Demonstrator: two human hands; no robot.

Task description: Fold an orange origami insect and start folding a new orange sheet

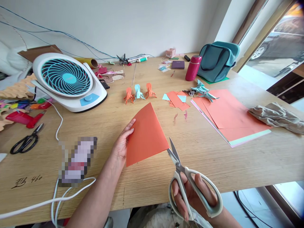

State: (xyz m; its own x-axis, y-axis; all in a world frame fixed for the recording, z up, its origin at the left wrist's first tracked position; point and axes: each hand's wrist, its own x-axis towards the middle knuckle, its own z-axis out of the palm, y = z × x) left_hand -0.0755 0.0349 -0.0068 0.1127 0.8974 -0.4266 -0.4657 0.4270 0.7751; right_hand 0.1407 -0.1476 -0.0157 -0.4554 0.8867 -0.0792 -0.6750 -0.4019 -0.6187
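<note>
My left hand [123,139] grips a folded sheet of orange paper [147,136] by its left edge, thumb on top, and holds it above the table. In my right hand [190,193] is a pair of scissors [178,166] with white handles, my fingers through the loops. The blades are spread, and their tips meet the paper's lower right corner. Beyond the paper stand three folded paper figures: an orange one [128,95], a light blue one [138,92] and another orange one [150,91].
Orange sheets [237,110] lie at the right beside a crumpled cloth [277,117]. Paper scraps [177,99] are near the middle. A fan [68,82], black scissors [27,141] and a white cable [47,201] are at the left. A pink bottle [193,68] and teal bag [216,63] stand behind.
</note>
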